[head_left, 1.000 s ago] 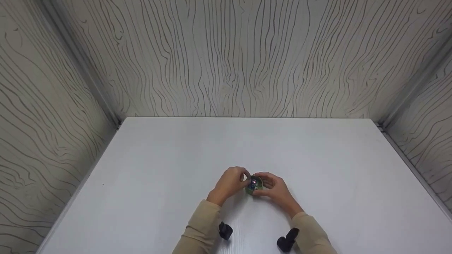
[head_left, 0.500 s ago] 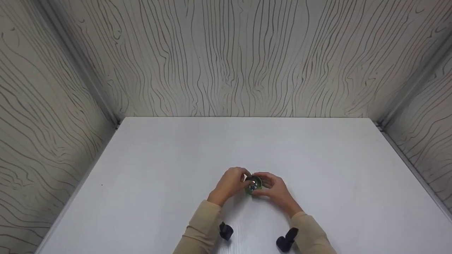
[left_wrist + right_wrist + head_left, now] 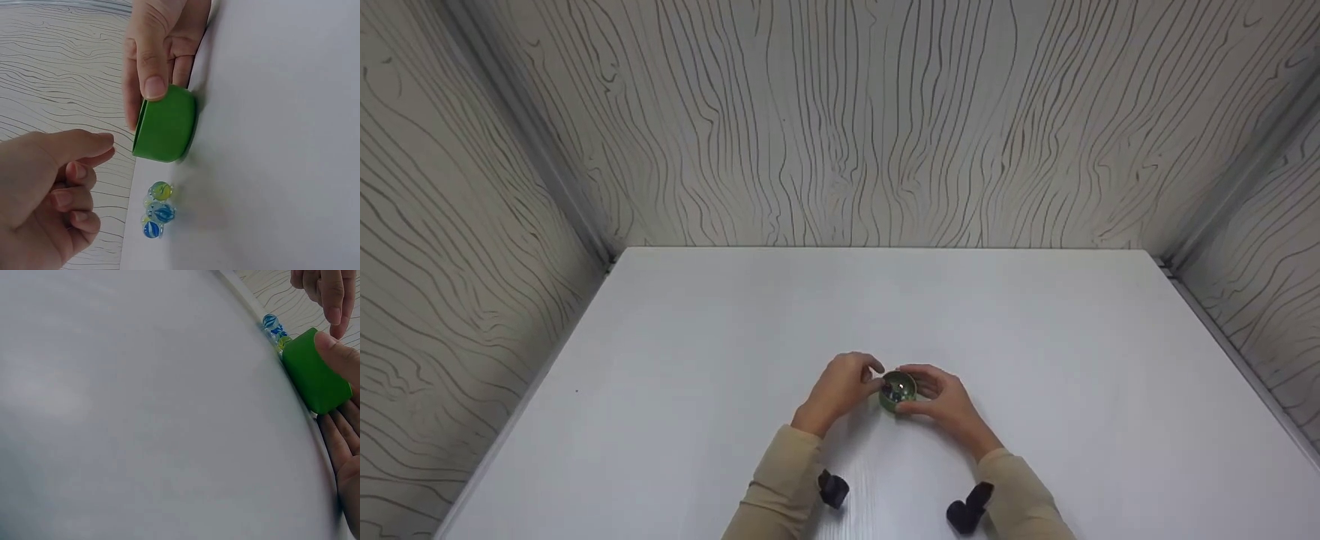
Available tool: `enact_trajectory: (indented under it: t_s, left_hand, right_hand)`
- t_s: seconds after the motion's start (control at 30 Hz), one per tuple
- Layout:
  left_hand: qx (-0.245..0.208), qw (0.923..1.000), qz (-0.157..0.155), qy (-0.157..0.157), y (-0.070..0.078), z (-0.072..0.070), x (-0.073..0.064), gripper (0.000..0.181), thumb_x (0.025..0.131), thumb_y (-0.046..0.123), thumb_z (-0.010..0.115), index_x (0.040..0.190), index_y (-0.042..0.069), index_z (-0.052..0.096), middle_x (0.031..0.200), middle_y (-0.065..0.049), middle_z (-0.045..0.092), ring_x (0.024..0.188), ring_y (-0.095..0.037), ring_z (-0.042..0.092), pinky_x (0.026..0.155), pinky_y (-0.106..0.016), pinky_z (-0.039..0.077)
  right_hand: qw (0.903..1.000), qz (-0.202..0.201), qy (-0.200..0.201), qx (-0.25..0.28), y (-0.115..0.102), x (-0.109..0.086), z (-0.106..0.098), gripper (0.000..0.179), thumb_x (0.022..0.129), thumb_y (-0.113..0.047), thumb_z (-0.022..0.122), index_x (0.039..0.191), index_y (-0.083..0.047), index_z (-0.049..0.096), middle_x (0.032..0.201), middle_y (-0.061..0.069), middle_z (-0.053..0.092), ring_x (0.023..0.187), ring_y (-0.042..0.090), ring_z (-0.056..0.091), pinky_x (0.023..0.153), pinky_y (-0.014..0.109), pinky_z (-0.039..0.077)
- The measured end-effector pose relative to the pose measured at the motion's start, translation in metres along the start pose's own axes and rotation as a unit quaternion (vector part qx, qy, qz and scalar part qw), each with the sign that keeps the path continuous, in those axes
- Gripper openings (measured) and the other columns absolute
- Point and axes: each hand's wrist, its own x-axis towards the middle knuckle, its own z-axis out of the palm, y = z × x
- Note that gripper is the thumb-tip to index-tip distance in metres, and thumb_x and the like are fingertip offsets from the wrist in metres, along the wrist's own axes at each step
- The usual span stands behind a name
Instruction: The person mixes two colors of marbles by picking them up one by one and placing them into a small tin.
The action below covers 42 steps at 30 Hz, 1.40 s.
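My right hand (image 3: 949, 405) holds a small green bowl (image 3: 166, 126) upright on the white table, thumb at the near side and fingers round the back. A few dark, shiny round shapes (image 3: 895, 395) show inside it in the head view. My left hand (image 3: 56, 191) hovers just left of the rim, thumb and index fingertip close together and the other fingers loosely curled, nothing visible between them. Several glass marbles (image 3: 161, 212) with blue and yellow swirls lie in a cluster beside the bowl in the left wrist view. From the head, the left hand hides them.
The white table (image 3: 735, 315) runs back to a wood-grain patterned wall (image 3: 840, 127), with side walls left and right. Black wrist mounts (image 3: 832, 489) stick inward from both beige sleeves (image 3: 784, 465), low over the table.
My left hand's fingertips were over the bowl's opening; they have drawn back left to its rim. The right hand and the bowl stay in nearly the same place.
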Motion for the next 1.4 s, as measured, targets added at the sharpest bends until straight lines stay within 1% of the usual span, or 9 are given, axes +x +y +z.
enact_trajectory:
  t_s: [0.1, 0.17, 0.4, 0.6, 0.83, 0.9, 1.13, 1.2, 1.4]
  left_hand:
    - [-0.007, 1.0, -0.001, 0.005, -0.002, -0.002, 0.0, 0.017, 0.087, 0.011, 0.067, 0.102, 0.002, 0.071, 0.081, -0.005, 0.065, 0.067, -0.006, 0.045, 0.061, -0.019, 0.039]
    - [-0.012, 0.9999, -0.003, 0.008, -0.004, -0.003, -0.001, 0.017, 0.087, 0.011, 0.067, 0.102, 0.003, 0.071, 0.082, -0.006, 0.066, 0.067, -0.006, 0.045, 0.061, -0.019, 0.039]
    - [-0.034, 0.9992, -0.013, 0.016, -0.013, -0.007, -0.005, 0.017, 0.089, 0.012, 0.066, 0.101, 0.003, 0.071, 0.074, 0.0, 0.057, 0.063, -0.006, 0.043, 0.057, -0.017, 0.035]
    - [-0.05, 0.9982, -0.021, 0.028, -0.019, -0.01, -0.008, 0.016, 0.089, 0.011, 0.066, 0.101, 0.002, 0.071, 0.067, 0.004, 0.049, 0.057, -0.005, 0.04, 0.052, -0.016, 0.031]
    - [-0.056, 0.9973, -0.038, 0.029, -0.026, -0.01, -0.011, 0.018, 0.089, 0.012, 0.066, 0.103, 0.002, 0.071, 0.075, 0.001, 0.055, 0.065, -0.007, 0.043, 0.055, -0.016, 0.033]
    - [-0.055, 0.9972, -0.042, 0.029, -0.028, -0.009, -0.012, 0.018, 0.089, 0.012, 0.066, 0.103, 0.003, 0.071, 0.075, 0.001, 0.054, 0.066, -0.007, 0.043, 0.056, -0.016, 0.032]
    - [-0.046, 0.9978, -0.033, 0.034, -0.036, -0.005, -0.015, 0.017, 0.088, 0.01, 0.066, 0.101, 0.001, 0.071, 0.07, 0.004, 0.046, 0.063, -0.006, 0.04, 0.054, -0.017, 0.03]
    - [-0.045, 0.9979, -0.033, 0.034, -0.036, -0.005, -0.015, 0.018, 0.088, 0.009, 0.066, 0.102, 0.0, 0.071, 0.069, 0.004, 0.046, 0.062, -0.007, 0.039, 0.054, -0.017, 0.03]
    - [-0.054, 0.997, -0.053, 0.018, -0.038, -0.004, -0.015, 0.021, 0.087, 0.012, 0.068, 0.105, 0.002, 0.071, 0.069, 0.004, 0.045, 0.062, -0.008, 0.04, 0.054, -0.018, 0.03]
  right_hand:
    - [1.0, -0.001, 0.001, 0.002, 0.0, 0.001, -0.001, 0.064, 0.074, -0.018, 0.081, 0.13, 0.0, 0.055, 0.134, 0.021, 0.058, 0.129, 0.035, 0.053, 0.104, 0.03, 0.047]
    - [1.0, -0.001, 0.002, 0.003, 0.0, 0.001, -0.001, 0.064, 0.074, -0.018, 0.082, 0.13, -0.001, 0.055, 0.134, 0.021, 0.058, 0.129, 0.036, 0.053, 0.105, 0.032, 0.046]
    - [1.0, 0.007, 0.003, 0.003, 0.001, 0.0, 0.0, 0.064, 0.074, -0.018, 0.082, 0.129, -0.002, 0.056, 0.134, 0.02, 0.058, 0.129, 0.036, 0.053, 0.105, 0.033, 0.045]
    - [0.9999, 0.008, -0.003, 0.013, -0.001, -0.001, 0.002, 0.064, 0.075, -0.017, 0.081, 0.13, 0.001, 0.054, 0.135, 0.022, 0.057, 0.13, 0.037, 0.052, 0.106, 0.034, 0.045]
    - [1.0, 0.005, 0.0, 0.004, -0.002, -0.001, 0.002, 0.064, 0.074, -0.018, 0.082, 0.129, 0.0, 0.055, 0.133, 0.022, 0.058, 0.128, 0.036, 0.053, 0.105, 0.033, 0.045]
    - [1.0, 0.006, 0.004, 0.003, -0.002, -0.001, 0.002, 0.063, 0.074, -0.017, 0.082, 0.129, 0.0, 0.056, 0.132, 0.022, 0.059, 0.128, 0.036, 0.054, 0.105, 0.032, 0.046]
    - [0.9999, 0.015, 0.006, 0.003, -0.001, -0.001, 0.002, 0.064, 0.072, -0.019, 0.083, 0.128, -0.003, 0.057, 0.134, 0.019, 0.059, 0.129, 0.035, 0.054, 0.105, 0.032, 0.045]
    - [1.0, 0.008, 0.004, -0.002, -0.001, -0.001, 0.002, 0.064, 0.073, -0.019, 0.083, 0.128, -0.003, 0.057, 0.133, 0.02, 0.059, 0.129, 0.036, 0.054, 0.105, 0.033, 0.045]
    - [0.9999, 0.01, 0.008, -0.01, 0.0, 0.0, 0.001, 0.063, 0.073, -0.019, 0.082, 0.128, -0.003, 0.057, 0.133, 0.02, 0.059, 0.128, 0.035, 0.054, 0.104, 0.033, 0.046]
